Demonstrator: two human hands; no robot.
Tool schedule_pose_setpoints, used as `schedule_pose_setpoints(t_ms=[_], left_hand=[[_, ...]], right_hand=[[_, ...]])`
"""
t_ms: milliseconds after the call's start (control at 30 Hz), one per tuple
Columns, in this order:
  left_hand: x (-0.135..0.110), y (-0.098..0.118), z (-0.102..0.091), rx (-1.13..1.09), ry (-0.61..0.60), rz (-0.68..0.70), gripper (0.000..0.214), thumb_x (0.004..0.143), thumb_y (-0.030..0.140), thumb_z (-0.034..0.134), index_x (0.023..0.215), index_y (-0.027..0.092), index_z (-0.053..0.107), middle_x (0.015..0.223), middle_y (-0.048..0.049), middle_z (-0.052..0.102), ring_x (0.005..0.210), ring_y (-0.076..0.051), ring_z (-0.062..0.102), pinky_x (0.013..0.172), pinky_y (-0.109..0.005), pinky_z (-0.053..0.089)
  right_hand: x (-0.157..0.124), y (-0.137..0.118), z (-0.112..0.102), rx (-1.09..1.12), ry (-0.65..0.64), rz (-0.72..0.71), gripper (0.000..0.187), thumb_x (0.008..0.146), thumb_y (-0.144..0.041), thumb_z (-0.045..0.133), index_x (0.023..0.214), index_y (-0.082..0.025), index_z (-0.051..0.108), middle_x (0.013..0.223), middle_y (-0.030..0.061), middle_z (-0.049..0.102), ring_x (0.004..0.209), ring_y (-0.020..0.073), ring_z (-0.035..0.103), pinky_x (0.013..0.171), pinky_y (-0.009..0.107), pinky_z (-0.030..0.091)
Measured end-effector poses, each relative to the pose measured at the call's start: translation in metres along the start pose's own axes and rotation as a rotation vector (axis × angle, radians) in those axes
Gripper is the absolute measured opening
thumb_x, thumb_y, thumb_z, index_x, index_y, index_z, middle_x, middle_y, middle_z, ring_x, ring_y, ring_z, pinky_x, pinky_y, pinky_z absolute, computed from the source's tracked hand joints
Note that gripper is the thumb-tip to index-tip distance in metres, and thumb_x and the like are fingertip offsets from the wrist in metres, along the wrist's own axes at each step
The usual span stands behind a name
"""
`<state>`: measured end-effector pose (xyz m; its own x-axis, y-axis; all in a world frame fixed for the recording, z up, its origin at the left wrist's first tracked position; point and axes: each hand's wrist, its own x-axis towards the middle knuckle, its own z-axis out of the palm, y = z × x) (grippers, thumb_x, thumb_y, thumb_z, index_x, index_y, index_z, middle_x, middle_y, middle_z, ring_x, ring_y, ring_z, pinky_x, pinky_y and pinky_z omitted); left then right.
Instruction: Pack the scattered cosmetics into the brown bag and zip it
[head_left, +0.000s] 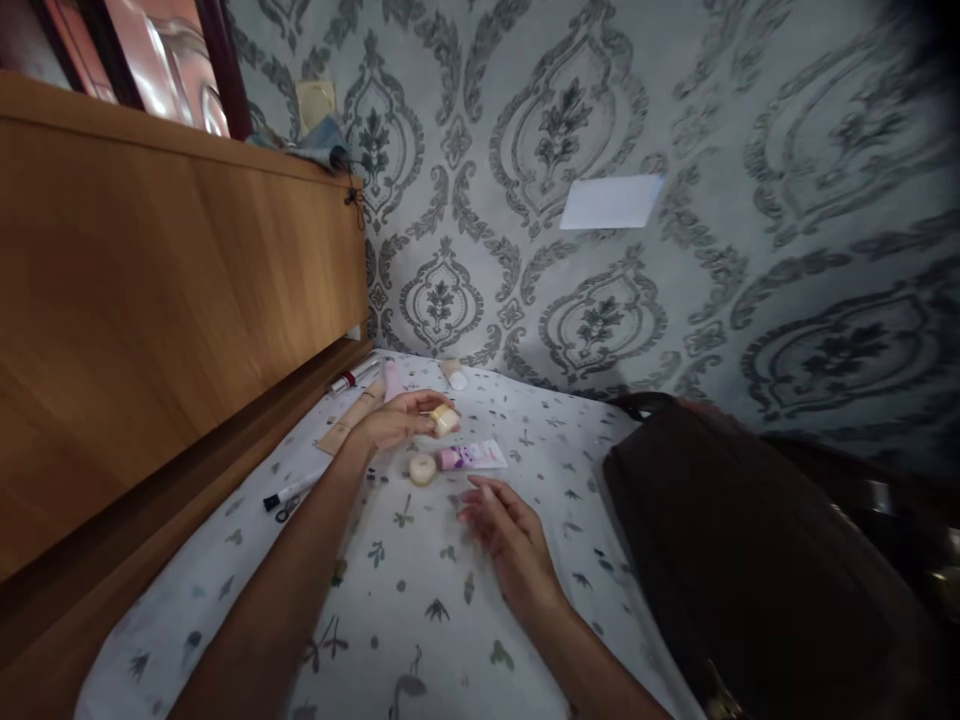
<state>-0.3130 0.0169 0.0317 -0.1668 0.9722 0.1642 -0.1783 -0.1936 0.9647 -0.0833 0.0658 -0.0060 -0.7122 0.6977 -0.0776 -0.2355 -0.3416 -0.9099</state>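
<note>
In the head view, my left hand pinches a small cream-coloured jar between its fingertips, raised a little over the patterned sheet. Just below it, a second round, pale cream-coloured jar or lid rests on the cloth. Beside that lies a pink and white squeeze tube with purple markings. My right hand hovers nearer to me, fingers loosely apart and slightly blurred, holding nothing. The tube is the closest thing to its fingertips.
A white patterned sheet covers the surface. Leftward lie a black-capped tube, a flat beige packet and a pink tube. A small beige-and-white tube lies near the wall. A dark bag fills the right; a wooden panel borders the left.
</note>
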Motion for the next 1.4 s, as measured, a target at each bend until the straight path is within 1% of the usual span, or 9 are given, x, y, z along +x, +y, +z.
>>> schedule_pose_setpoints(t_ms=[67,200,367,567,700,833,1000,1233,1400], left_hand=[[0.003,0.006,0.012,0.017,-0.118,-0.014,0.05,0.056,0.027,0.091,0.101,0.017,0.07,0.102,-0.0088,0.072,0.093,-0.02,0.067,0.079,-0.027,0.048],[0.011,0.011,0.035,0.153,-0.298,-0.083,0.047,0.06,0.026,0.089,0.102,0.017,0.069,0.1,-0.0061,0.07,0.086,-0.016,0.063,0.074,-0.025,0.046],[0.017,0.011,0.058,0.315,-0.415,-0.128,0.044,0.061,0.023,0.087,0.1,0.017,0.069,0.098,-0.0043,0.068,0.09,-0.016,0.06,0.075,-0.024,0.045],[0.018,0.014,0.068,0.46,-0.397,-0.084,0.043,0.065,0.025,0.082,0.105,0.019,0.068,0.096,-0.0028,0.067,0.091,-0.017,0.059,0.079,-0.027,0.045],[0.019,0.018,0.072,0.6,-0.371,-0.066,0.036,0.067,0.023,0.078,0.102,0.018,0.069,0.091,-0.0005,0.065,0.085,-0.015,0.056,0.077,-0.025,0.043],[0.02,0.016,0.074,0.658,-0.343,-0.076,0.035,0.066,0.027,0.077,0.099,0.017,0.069,0.082,0.0011,0.063,0.078,-0.014,0.054,0.071,-0.024,0.043],[0.018,0.018,0.081,0.703,-0.285,-0.133,0.035,0.07,0.036,0.075,0.097,0.016,0.065,0.071,0.0036,0.057,0.066,-0.012,0.051,0.06,-0.022,0.039],[0.007,0.036,0.121,0.769,-0.341,0.004,0.034,0.073,0.032,0.075,0.102,0.018,0.066,0.084,0.0003,0.061,0.076,-0.014,0.054,0.068,-0.024,0.042],[0.0,0.033,0.159,0.836,-0.411,-0.022,0.028,0.075,0.032,0.073,0.098,0.019,0.065,0.085,0.0008,0.063,0.075,-0.015,0.054,0.068,-0.024,0.041]], right_hand=[[0.001,-0.002,-0.001,0.082,-0.011,0.021,0.054,0.061,-0.055,0.086,0.096,-0.017,0.071,0.087,0.0054,0.071,0.067,0.0141,0.065,0.05,0.021,0.042],[0.002,-0.004,-0.003,0.211,-0.064,0.034,0.051,0.063,-0.053,0.086,0.097,-0.017,0.072,0.093,0.0069,0.073,0.074,0.0164,0.069,0.052,0.021,0.047],[0.005,-0.008,-0.007,0.389,-0.098,0.082,0.041,0.068,-0.044,0.086,0.095,-0.017,0.072,0.088,0.002,0.075,0.071,0.0132,0.071,0.049,0.017,0.049],[0.011,-0.011,-0.016,0.616,-0.138,0.247,0.02,0.078,-0.029,0.081,0.089,-0.017,0.07,0.075,-0.0019,0.073,0.064,0.0101,0.068,0.044,0.015,0.047],[0.015,-0.01,-0.019,0.668,-0.148,0.279,0.009,0.084,-0.022,0.075,0.089,-0.017,0.07,0.076,-0.0001,0.072,0.065,0.0097,0.067,0.047,0.014,0.05],[0.018,-0.007,-0.021,0.649,-0.153,0.231,0.013,0.08,-0.021,0.079,0.088,-0.015,0.071,0.077,0.002,0.072,0.063,0.0089,0.064,0.054,0.014,0.053],[0.016,-0.011,-0.021,0.57,-0.155,0.063,0.024,0.069,-0.024,0.087,0.084,-0.013,0.072,0.076,0.0028,0.072,0.067,0.0101,0.066,0.062,0.015,0.055],[-0.016,-0.036,-0.035,0.54,-0.127,0.094,0.034,0.067,-0.037,0.088,0.084,-0.012,0.072,0.069,0.0014,0.071,0.058,0.0085,0.063,0.053,0.015,0.05],[-0.049,-0.043,-0.06,0.495,-0.119,0.119,0.036,0.071,-0.043,0.084,0.083,-0.011,0.07,0.068,0.0037,0.071,0.053,0.009,0.062,0.049,0.016,0.047]])
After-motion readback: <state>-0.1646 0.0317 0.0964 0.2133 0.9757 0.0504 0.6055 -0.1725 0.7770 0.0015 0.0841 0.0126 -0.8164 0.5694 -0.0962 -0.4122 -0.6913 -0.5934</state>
